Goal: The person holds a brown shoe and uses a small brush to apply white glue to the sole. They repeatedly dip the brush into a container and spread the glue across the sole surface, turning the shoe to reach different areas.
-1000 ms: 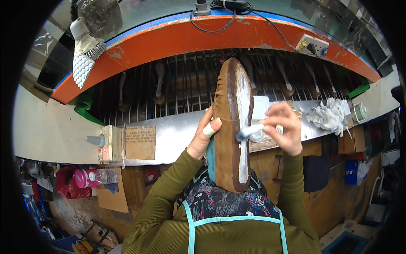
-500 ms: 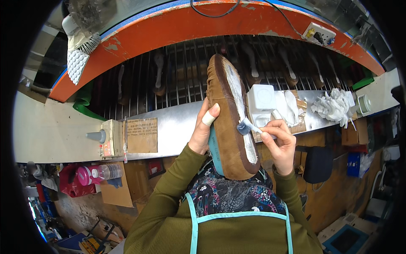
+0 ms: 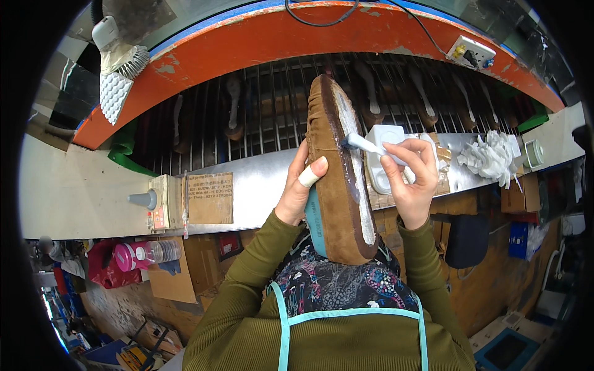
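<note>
left hand (image 3: pixel 301 185): grip closed round brown moccasin (image 3: pixel 337 173), held upright at chest height before the worktop (image 3: pixel 260 185) | right hand (image 3: pixel 409 173): pinches small brush (image 3: pixel 365 144), bristles seemingly touching the whitish sole edge | white rag (image 3: pixel 492 156) well right

The person wears a long-sleeved olive-green knit top with ribbed cuffs at the wrists; both sleeves reach down to the left hand (image 3: pixel 301 191) and the right hand (image 3: pixel 411 176). Over the chest lies a dark bib with a swirling pattern of pink, blue and white, edged by a narrow light-turquoise strap that runs across and up both sides. A pale beige adhesive bandage (image 3: pixel 307 177) wraps the left thumb near its tip. Both hands are bare, without gloves or rings that can be made out.
</note>
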The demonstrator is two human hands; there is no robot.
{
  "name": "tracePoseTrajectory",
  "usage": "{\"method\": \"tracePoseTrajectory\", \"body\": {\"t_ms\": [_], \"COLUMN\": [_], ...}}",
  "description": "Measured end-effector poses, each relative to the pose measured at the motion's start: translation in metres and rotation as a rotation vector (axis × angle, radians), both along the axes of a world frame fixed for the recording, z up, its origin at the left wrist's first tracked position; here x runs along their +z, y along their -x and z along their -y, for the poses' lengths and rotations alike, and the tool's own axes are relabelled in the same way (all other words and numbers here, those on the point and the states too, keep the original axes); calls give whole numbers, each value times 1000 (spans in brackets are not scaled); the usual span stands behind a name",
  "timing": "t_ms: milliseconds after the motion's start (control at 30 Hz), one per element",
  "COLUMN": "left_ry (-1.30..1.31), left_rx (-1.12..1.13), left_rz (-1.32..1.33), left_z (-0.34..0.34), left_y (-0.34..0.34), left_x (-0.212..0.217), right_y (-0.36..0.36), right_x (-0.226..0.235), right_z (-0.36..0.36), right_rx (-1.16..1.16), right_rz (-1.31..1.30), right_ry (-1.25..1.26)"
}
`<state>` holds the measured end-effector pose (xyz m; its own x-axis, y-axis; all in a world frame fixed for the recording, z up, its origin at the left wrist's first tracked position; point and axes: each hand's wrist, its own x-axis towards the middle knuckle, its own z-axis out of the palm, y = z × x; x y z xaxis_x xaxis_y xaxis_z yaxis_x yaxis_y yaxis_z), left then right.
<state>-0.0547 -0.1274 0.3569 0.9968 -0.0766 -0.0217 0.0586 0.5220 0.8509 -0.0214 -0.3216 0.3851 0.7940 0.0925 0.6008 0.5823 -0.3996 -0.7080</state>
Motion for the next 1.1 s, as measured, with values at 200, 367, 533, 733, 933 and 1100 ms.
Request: {"method": "tracePoseTrajectory", "body": {"t_ms": [200,367,533,733,933,1100], "left_ry": [-3,-16,-21,-25,-14,26], "left_rx": [11,56,75,91,63,-3], "left_rz": [24,24,26,35,3,-128], "left_z": [-7,-11,-15,-18,-18,-13], "left_y": [-1,-6,-12,-20,-28,-34], "left_x": [4,4,3,-2,-12,-21], "right_y": [-13,-5,9,26,39,46], "right_x": [2,-2,-9,-13,-13,-12], "right_z": [11,20,25,35,44,53], "right_rx": [186,296,321,313,306,300], "right_rz": [7,-91,-167,-248,-273,-284], "right_ry": [92,82,31,50,65,100]}}
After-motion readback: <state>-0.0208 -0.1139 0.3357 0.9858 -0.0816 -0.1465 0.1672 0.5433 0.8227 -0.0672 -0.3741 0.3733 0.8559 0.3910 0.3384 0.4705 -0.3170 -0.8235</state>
